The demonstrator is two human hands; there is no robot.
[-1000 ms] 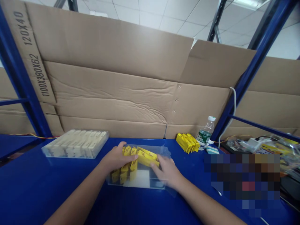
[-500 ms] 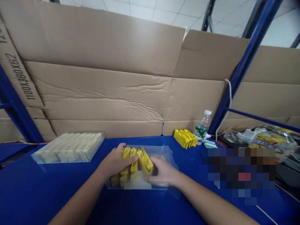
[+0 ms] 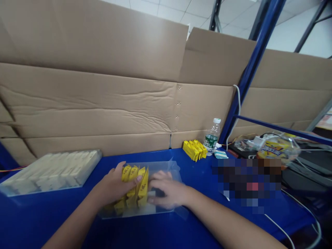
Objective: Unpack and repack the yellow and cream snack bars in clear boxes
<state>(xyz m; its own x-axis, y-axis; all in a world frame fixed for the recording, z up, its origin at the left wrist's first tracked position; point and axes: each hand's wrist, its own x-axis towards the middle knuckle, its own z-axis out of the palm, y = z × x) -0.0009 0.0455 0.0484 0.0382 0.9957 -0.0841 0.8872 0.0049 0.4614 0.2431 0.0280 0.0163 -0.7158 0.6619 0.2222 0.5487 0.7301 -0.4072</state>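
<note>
A clear plastic box (image 3: pixel 168 209) with a row of upright yellow packets (image 3: pixel 143 186) in its left part lies before me on the blue table. My left hand (image 3: pixel 114 185) is wrapped around the packets from the left, its thumb laid across their front faces. Just right of the row, my right hand (image 3: pixel 167 189) is inside the box, thumb and fingers apart. It is slightly blurred, and I see nothing held in it. Part of the box floor is hidden under that hand.
At the left stands a clear box of white packs (image 3: pixel 52 169). Behind my right hand are more yellow packets (image 3: pixel 194 150) and a water bottle (image 3: pixel 212 136). A bagged yellow package (image 3: pixel 277 150) and cables lie at the right. A cardboard wall (image 3: pixel 103 93) closes off the back.
My right hand has let go of the rightmost packet, which now stands against the row. The camera view has turned right, shifting everything leftward.
</note>
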